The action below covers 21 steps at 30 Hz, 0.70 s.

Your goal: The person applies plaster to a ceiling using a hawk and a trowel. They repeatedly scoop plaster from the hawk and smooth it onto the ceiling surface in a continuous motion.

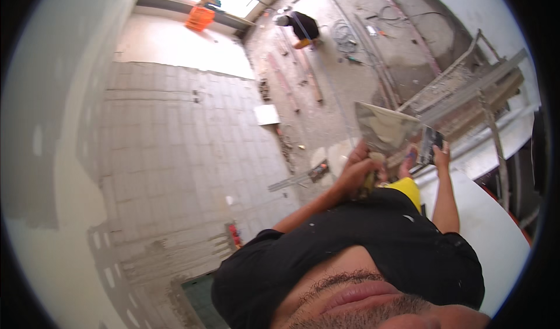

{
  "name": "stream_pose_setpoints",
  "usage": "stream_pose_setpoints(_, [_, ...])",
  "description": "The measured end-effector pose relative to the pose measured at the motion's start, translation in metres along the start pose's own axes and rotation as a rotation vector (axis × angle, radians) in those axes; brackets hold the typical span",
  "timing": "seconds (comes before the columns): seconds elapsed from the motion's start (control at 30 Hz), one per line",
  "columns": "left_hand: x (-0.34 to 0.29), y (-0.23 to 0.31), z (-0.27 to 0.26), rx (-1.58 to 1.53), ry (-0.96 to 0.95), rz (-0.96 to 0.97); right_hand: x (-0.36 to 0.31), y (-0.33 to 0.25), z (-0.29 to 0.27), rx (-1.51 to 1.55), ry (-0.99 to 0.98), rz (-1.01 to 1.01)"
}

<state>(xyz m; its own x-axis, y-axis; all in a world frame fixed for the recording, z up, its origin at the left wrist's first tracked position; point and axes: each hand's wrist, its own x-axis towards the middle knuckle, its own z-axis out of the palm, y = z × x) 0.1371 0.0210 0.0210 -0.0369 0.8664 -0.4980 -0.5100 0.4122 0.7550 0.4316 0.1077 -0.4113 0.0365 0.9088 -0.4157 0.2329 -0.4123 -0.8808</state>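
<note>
while the left hand [360,168] is closed round the handle of a wide plastering trowel [385,127], the right hand [440,154] pinches a small scraper [430,143] just beside it; both blades look stiff, light, probably slippery with wet plaster, best gripped by handles. behind, scaffolding [466,89].

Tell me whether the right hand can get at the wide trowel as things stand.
Probably yes. The right hand is close beside the wide trowel held by the left hand, with nothing between them. Its grip is already full with a small scraper, though.
</note>
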Motion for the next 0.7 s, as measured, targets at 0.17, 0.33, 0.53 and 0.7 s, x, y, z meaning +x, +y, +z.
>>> stream_pose_setpoints(0.17, [0.012, 0.007, -0.015, -0.166, -0.027, 0.125, -0.026, -0.08, -0.01, 0.109, 0.028, 0.037])
stream_pose_setpoints(0.33, [0.017, 0.01, -0.025, -0.277, -0.017, 0.265, -0.027, -0.119, -0.05, 0.343, 0.055, 0.152])
stream_pose_setpoints(0.53, [0.014, 0.004, -0.038, -0.267, 0.021, 0.305, -0.034, -0.18, -0.06, 0.45, -0.006, 0.168])
stream_pose_setpoints(0.7, [0.009, -0.002, -0.052, -0.244, 0.043, 0.373, -0.046, -0.208, -0.033, 0.282, -0.14, 0.101])
